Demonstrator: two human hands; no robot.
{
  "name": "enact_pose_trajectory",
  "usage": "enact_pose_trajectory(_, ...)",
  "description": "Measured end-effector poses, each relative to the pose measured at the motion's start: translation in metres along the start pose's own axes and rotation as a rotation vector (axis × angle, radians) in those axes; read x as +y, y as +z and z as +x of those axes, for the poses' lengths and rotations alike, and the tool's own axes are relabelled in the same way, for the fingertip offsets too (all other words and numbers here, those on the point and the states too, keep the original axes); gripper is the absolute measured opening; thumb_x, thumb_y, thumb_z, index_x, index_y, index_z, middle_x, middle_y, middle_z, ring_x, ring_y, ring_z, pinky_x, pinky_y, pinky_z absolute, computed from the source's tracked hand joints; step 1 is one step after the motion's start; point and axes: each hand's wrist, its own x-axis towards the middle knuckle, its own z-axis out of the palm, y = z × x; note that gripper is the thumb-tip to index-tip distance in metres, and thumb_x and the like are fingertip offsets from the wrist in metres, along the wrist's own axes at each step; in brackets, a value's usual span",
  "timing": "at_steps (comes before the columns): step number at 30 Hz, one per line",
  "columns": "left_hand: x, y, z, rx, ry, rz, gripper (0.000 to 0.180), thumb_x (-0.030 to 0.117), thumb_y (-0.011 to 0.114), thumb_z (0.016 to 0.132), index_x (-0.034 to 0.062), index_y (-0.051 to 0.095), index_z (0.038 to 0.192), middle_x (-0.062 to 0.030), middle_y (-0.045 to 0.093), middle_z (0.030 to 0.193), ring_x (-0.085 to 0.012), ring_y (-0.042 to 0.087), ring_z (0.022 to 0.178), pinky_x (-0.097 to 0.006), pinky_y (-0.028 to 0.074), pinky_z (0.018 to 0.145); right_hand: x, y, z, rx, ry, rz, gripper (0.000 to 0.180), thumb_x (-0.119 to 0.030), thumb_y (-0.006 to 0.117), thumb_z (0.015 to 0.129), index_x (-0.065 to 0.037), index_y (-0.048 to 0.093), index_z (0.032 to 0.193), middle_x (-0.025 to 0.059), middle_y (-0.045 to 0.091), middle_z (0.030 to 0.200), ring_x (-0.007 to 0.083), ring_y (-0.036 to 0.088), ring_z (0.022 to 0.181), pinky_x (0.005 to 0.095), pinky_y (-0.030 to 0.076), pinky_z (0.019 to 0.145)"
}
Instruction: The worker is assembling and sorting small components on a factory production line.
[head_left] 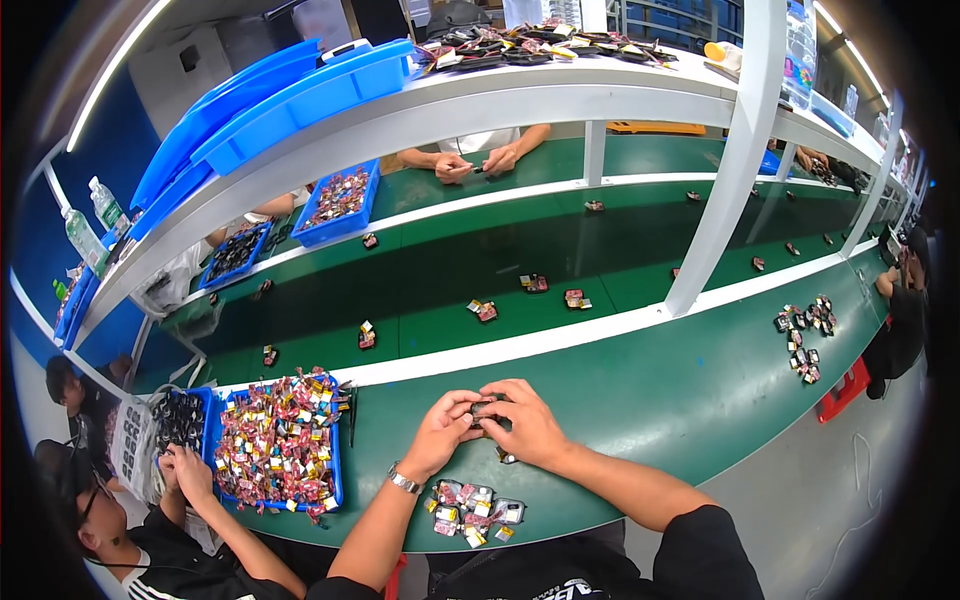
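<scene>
Both my hands are in front of me above the green table. My left hand [438,432], a metal watch on its wrist, closes around one side of a small black plastic case [479,410]. My right hand [528,425] pinches the other side of it; the fingers cover most of the case. Just under my right hand lies a small piece with a yellow label [505,456], partly hidden. Nearer to me, by my left forearm, a group of small black cases with red wires and yellow and white labels [476,512] rests on the table.
At left, a blue bin [338,482] is heaped with red-wired, labelled parts; another blue bin [208,410] holds black pieces. A co-worker's hands [185,472] work there. Beyond a white rail [520,345], a green conveyor belt [430,310] carries scattered parts. More cases [800,335] lie at right.
</scene>
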Motion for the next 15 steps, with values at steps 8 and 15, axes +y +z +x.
enact_pose_trajectory(8, -0.0008, -0.001, 0.0007, -0.019, 0.006, -0.051, 0.029, 0.006, 0.047, 0.098, 0.0042, 0.044, 0.127, -0.0125, 0.058, 0.123, -0.0199, 0.059, 0.112, -0.037, 0.052, 0.094, -0.0016, 0.0015, -0.0023, 0.016, 0.035, 0.051, 0.016, -0.01, 0.072, 0.079, -0.007, 0.071, 0.095, 0.0087, 0.06, 0.115, 0.0281, 0.054, 0.11, 0.0375, 0.047, 0.093)
enact_pose_trajectory(15, -0.0021, -0.0009, 0.0001, -0.014, -0.004, -0.027, 0.027, 0.008, 0.046, 0.1, 0.0065, 0.045, 0.127, -0.0093, 0.057, 0.127, -0.0153, 0.058, 0.112, -0.03, 0.051, 0.091, -0.0016, 0.0032, -0.0047, 0.038, 0.055, 0.088, 0.016, -0.009, 0.069, 0.08, -0.006, 0.071, 0.095, 0.0095, 0.059, 0.119, 0.0299, 0.052, 0.112, 0.0386, 0.045, 0.094)
